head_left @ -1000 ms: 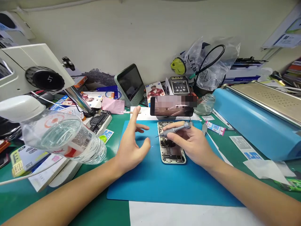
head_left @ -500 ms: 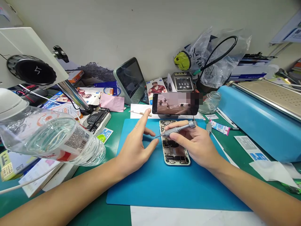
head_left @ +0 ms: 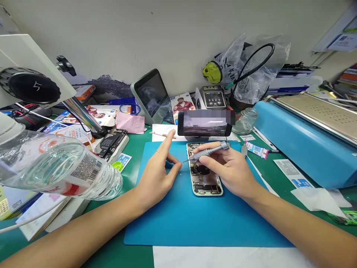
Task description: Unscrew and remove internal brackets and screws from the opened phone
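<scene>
My right hand (head_left: 227,163) is closed around a grey precision screwdriver (head_left: 212,150), which is tilted with its thin tip pointing left. Beneath that hand an opened phone (head_left: 208,188) lies on the blue mat (head_left: 173,223), its battery and circuit boards exposed. To the left of the phone is my left hand (head_left: 158,167), with its index finger stretched out. Its thumb and another finger meet in a pinch close to the screwdriver tip; whatever they hold, if anything, is too small to make out. A tiny pale speck lies on the mat just below these fingertips.
Behind the mat a phone (head_left: 205,124) stands sideways, playing video. A large water bottle (head_left: 69,163) and a microscope stand (head_left: 80,108) occupy the left. On the right are a glass jar (head_left: 247,119) and a blue machine (head_left: 301,141). Another opened phone (head_left: 113,143) lies left.
My left thumb and finger have come together beside the screwdriver tip; they were apart before. My right hand keeps the screwdriver in nearly the same pose. The view has shifted slightly.
</scene>
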A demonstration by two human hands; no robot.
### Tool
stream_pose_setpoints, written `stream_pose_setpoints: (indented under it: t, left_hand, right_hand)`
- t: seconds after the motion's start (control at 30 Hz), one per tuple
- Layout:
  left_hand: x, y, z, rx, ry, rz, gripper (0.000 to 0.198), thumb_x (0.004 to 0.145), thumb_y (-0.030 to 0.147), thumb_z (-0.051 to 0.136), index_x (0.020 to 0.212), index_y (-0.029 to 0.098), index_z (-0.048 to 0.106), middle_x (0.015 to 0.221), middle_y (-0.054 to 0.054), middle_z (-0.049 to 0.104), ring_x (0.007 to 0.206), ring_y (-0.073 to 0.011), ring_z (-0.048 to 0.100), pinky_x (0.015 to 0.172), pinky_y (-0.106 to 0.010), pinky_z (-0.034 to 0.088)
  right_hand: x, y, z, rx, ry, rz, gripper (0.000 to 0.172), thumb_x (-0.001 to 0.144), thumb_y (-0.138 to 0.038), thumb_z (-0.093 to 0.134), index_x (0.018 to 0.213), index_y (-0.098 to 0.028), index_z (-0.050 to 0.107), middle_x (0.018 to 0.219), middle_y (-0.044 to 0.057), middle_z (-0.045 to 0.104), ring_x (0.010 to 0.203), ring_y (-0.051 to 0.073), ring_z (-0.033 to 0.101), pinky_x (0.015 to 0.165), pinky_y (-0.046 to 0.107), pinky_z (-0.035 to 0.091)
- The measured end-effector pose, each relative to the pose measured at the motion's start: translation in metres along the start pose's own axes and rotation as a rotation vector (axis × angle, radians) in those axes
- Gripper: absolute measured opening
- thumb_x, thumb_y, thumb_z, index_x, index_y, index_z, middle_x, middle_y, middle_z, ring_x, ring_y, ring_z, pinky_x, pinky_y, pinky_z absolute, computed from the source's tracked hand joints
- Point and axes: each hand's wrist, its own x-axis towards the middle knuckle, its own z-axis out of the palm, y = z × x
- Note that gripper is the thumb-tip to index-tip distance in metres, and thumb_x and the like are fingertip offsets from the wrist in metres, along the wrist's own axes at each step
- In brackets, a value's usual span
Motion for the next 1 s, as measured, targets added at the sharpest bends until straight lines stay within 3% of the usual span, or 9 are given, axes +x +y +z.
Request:
stream_pose_setpoints:
  t: [0.1,0.23,0.37,0.5,0.77,1.0]
  left_hand:
    - [0.003,-0.003,-0.002,0.081,0.038,-0.066,0.084,0.093,0.012,0.058,0.163,0.025,0.015,0.098,-0.004,0.07,0.086,-0.0206,0.066,0.085,-0.036,0.051]
    - [0.006,-0.008,-0.003,0.153,0.056,-0.102,0.082,0.092,0.015,0.057,0.163,0.02,0.016,0.096,-0.006,0.069,0.087,-0.022,0.064,0.089,-0.04,0.049]
    - [0.008,-0.01,-0.004,0.179,0.058,-0.105,0.082,0.091,0.014,0.056,0.162,0.018,0.016,0.097,-0.006,0.069,0.089,-0.0222,0.064,0.091,-0.04,0.048]
    - [0.01,-0.011,-0.005,0.202,0.066,-0.111,0.083,0.09,0.013,0.057,0.162,0.019,0.017,0.105,-0.008,0.069,0.089,-0.0213,0.064,0.089,-0.038,0.048]
    - [0.011,-0.013,-0.006,0.213,0.051,-0.134,0.083,0.088,0.01,0.056,0.161,0.022,0.018,0.091,-0.002,0.066,0.09,-0.0218,0.062,0.082,-0.035,0.048]
    - [0.01,-0.014,-0.007,0.203,0.029,-0.134,0.084,0.087,0.011,0.054,0.162,0.019,0.015,0.099,-0.004,0.065,0.092,-0.0215,0.061,0.082,-0.036,0.048]
  right_hand:
    - [-0.002,0.001,-0.003,-0.109,0.035,-0.085,0.021,0.09,-0.038,0.071,0.104,-0.023,0.071,0.102,0.006,0.077,0.091,0.022,0.075,0.079,0.034,0.064]
    - [-0.007,0.002,-0.009,-0.339,0.02,-0.339,0.017,0.096,-0.028,0.064,0.112,-0.026,0.069,0.109,0.006,0.074,0.104,0.023,0.071,0.093,0.038,0.06]
    - [-0.01,0.001,-0.01,-0.465,-0.039,-0.543,0.035,0.097,-0.02,0.06,0.131,-0.03,0.061,0.114,0.006,0.073,0.109,0.025,0.069,0.099,0.042,0.056]
    - [-0.011,-0.002,-0.011,-0.49,-0.054,-0.583,0.043,0.097,-0.018,0.061,0.137,-0.033,0.057,0.114,0.005,0.073,0.107,0.024,0.07,0.097,0.04,0.057]
    - [-0.005,0.0,-0.013,-0.481,-0.035,-0.707,0.049,0.092,-0.009,0.065,0.138,-0.027,0.057,0.11,0.006,0.073,0.101,0.021,0.071,0.091,0.035,0.059]
    - [-0.007,0.006,-0.012,-0.455,0.032,-0.565,0.06,0.095,-0.012,0.064,0.15,-0.029,0.046,0.103,0.002,0.074,0.094,0.016,0.072,0.087,0.03,0.062]
